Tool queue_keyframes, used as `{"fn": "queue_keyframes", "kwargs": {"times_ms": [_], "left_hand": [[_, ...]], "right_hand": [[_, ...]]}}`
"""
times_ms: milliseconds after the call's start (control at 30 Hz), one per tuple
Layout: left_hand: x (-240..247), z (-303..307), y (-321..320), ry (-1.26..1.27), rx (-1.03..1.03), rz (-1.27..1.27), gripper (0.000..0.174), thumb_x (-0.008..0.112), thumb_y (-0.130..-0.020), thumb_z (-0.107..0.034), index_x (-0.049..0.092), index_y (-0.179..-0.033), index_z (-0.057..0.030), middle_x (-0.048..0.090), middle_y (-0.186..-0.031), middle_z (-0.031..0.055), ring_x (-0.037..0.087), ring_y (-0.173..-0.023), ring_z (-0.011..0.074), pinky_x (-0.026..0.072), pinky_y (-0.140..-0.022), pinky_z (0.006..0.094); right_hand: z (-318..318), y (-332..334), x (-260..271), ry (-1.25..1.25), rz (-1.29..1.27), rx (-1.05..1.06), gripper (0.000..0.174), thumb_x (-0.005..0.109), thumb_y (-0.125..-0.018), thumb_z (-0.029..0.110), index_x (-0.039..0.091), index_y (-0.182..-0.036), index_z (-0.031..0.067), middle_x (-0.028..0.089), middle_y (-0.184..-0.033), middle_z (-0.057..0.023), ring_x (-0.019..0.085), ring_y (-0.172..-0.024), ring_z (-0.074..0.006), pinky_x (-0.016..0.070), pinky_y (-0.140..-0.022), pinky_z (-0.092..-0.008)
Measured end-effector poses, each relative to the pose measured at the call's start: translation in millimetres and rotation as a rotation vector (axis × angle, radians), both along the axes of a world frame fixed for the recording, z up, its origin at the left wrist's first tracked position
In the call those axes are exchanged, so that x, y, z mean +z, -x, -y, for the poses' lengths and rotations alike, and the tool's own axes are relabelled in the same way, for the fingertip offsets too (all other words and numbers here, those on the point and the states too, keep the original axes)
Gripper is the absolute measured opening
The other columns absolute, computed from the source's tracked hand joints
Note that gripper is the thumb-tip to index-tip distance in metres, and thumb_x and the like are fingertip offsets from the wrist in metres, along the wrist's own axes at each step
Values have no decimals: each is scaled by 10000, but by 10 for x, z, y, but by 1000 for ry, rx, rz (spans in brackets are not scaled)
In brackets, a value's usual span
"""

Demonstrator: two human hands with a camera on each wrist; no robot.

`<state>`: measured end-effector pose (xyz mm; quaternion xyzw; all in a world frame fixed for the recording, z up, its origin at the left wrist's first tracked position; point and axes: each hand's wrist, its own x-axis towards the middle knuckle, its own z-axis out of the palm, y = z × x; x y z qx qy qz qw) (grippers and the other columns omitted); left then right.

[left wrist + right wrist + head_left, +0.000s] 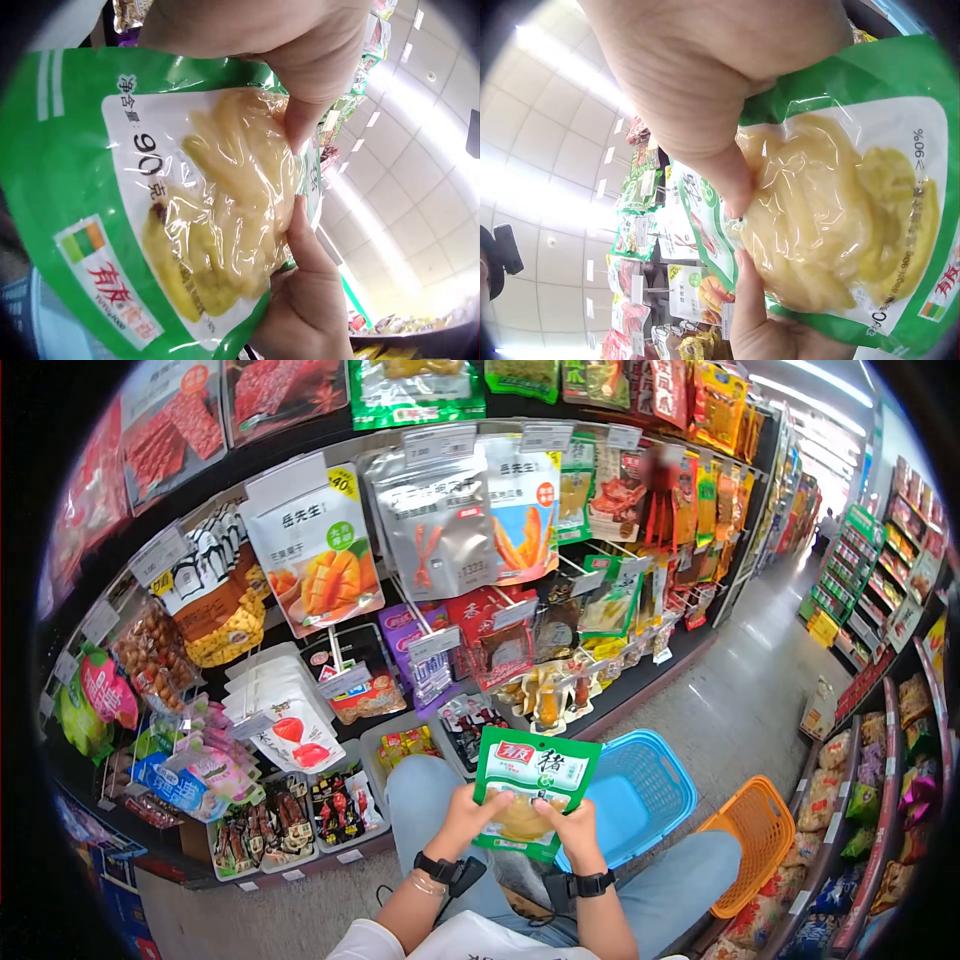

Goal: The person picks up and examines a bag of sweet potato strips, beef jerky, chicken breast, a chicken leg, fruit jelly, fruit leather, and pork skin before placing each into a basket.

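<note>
Head: above, fwd/dn, farther | L/R wrist: close, facing shared pkt (225, 187)

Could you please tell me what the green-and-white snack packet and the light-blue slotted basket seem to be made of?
The green-and-white snack packet looks like glossy plastic film, given its wrinkles and glare. The light-blue slotted basket is probably smooth moulded plastic, judging by its regular openings.

From where I stand, most of the left hand's (470, 818) and right hand's (570, 830) fingers are hidden behind the green packet (537, 758), whose edges run out of both wrist views. The figure (827, 526) far down the aisle is too small to make out, and the shelf labels' (434, 644) fine print is unreadable.
</note>
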<state>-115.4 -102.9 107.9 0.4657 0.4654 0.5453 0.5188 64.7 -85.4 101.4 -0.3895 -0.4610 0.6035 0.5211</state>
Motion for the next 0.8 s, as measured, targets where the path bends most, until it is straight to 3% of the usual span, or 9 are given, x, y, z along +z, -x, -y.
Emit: {"fn": "queue_keyframes", "kwargs": {"times_ms": [167, 267, 367, 567, 800], "left_hand": [[169, -338, -254, -131, 28, -42, 195, 669, -826, -141, 653, -945, 12, 666, -860, 26, 589, -762, 74, 483, -675, 241], [314, -602, -399, -174, 84, -91, 213, 682, -813, -154, 653, -938, 17, 673, -825, 36, 599, -735, 70, 488, -658, 238], [491, -922, -572, -276, 134, -112, 222, 687, -807, -160, 657, -939, 16, 683, -812, 54, 608, -729, 72, 488, -659, 240], [1068, -1619, -846, -407, 130, -28, 221, 668, -823, -173, 661, -955, 5, 687, -829, 58, 616, -734, 84, 487, -665, 251], [1708, -2268, -897, -394, 114, -12, 231, 662, -824, -188, 662, -956, 1, 677, -809, 38, 595, -721, 71, 476, -660, 250]], "right_hand": [[-264, -201, 214, -112, -61, -126, 279, 723, -753, 54, 608, -1001, -3, 652, -945, -53, 601, -840, -113, 484, -755, -254], [-594, -351, 580, -247, -163, -183, 378, 714, -754, 28, 530, -1084, 2, 621, -1020, -65, 584, -927, -130, 463, -821, -261], [-935, -459, 913, -307, -116, -211, 369, 698, -772, 42, 504, -1085, 25, 620, -1005, -52, 571, -940, -115, 453, -825, -259], [-1603, -548, 1747, -393, -91, -298, 327, 725, -747, 36, 508, -992, 22, 622, -939, -56, 590, -840, -107, 475, -745, -238], [-2431, -536, 2315, -435, -62, -370, 328, 765, -727, 117, 547, -948, 11, 637, -888, -66, 602, -753, -111, 481, -671, -242]]}}
